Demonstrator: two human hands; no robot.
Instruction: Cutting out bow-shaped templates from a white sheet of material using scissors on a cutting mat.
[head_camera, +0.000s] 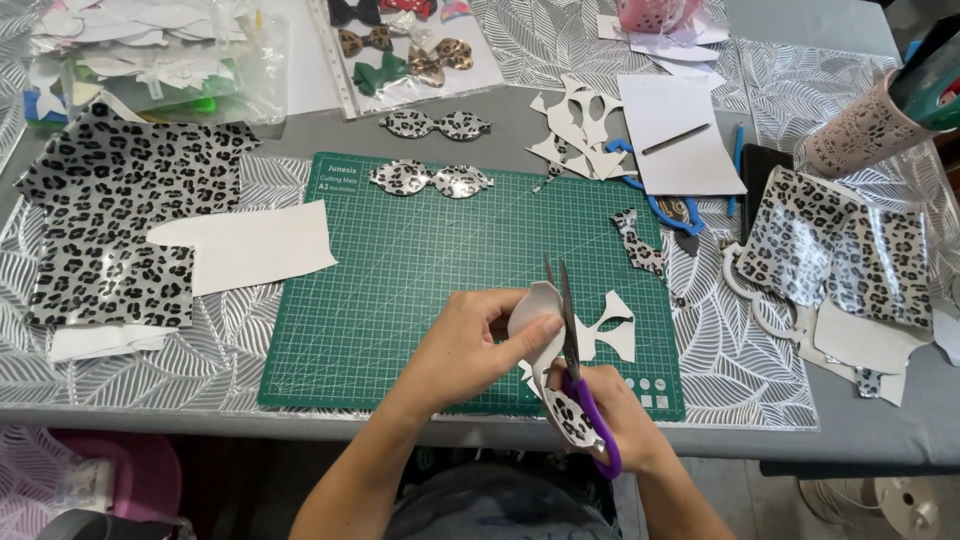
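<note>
Gripping purple-handled scissors (578, 372), the right hand (618, 420) has its fingers through the loops, blades angled up toward twelve o'clock and parted around a leopard-print sheet (545, 345). At nine o'clock of the scissors, the left hand (462, 348) pinches that sheet's curled white back, thumb on top, wrist bent inward, forearm running down to seven o'clock. All of it hovers over the near edge of the green cutting mat (420, 270) on the counter (860, 435). Two cut bow shapes (432, 180) lie at the mat's twelve o'clock edge. Farther out, at eleven o'clock, a clear plastic bag (150, 60) holds white cut-outs; at twelve, a clear sleeve (405, 50) carries finished bows.
</note>
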